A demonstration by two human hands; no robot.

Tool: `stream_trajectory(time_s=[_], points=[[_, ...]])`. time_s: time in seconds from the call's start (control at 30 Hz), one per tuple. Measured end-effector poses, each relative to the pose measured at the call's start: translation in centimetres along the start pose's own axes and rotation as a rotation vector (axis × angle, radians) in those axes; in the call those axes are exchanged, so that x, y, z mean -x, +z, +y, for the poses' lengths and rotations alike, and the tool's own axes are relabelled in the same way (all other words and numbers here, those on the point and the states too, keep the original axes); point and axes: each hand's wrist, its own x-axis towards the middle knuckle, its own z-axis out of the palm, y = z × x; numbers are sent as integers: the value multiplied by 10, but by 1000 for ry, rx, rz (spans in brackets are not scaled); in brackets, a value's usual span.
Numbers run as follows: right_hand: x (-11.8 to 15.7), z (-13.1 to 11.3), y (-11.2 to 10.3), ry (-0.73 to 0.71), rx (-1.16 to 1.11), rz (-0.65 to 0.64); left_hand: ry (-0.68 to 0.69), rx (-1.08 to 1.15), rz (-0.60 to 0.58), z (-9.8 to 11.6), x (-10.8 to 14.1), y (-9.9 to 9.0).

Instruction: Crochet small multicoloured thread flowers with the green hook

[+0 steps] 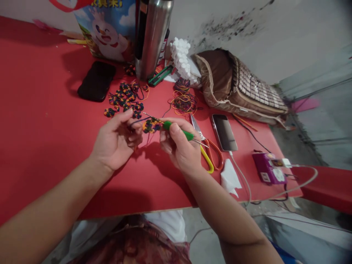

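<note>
My right hand (pixel 183 145) is closed around the green handle of a crochet hook (pixel 187 135), whose thin metal tip points up and left. On the hook's shaft, just beyond my fingers, sits a small crocheted piece (pixel 150 125) in orange, dark green and purple. A dark strand of yarn (pixel 139 120) runs from the piece to my left hand (pixel 115 141), which is curled with the strand at its fingers. Behind my hands lie several finished-looking crocheted pieces (pixel 123 96) of the same colours. A loose tangle of multicoloured yarn (pixel 183 101) rests to their right.
Scissors (pixel 210 154) with red and yellow handles lie right of my right hand, beside a charging phone (pixel 224 132) and tissue (pixel 230 178). Farther back are a black case (pixel 96 81), a steel flask (pixel 154 40), a green cutter (pixel 160 76) and a brown cushion (pixel 220 73).
</note>
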Motion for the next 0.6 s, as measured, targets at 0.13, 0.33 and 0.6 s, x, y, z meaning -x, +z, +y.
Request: stream_trajectory(time_s=[0.13,0.33,0.6], points=[[1,1,-1,-22,22,-15,36,61,-175,6,2,-2],[4,-2,2,15,92,-20,61,66,-118,-1,-3,-7],[5,-2,1,-21,45,-76,47,63,-75,3,-1,-4]])
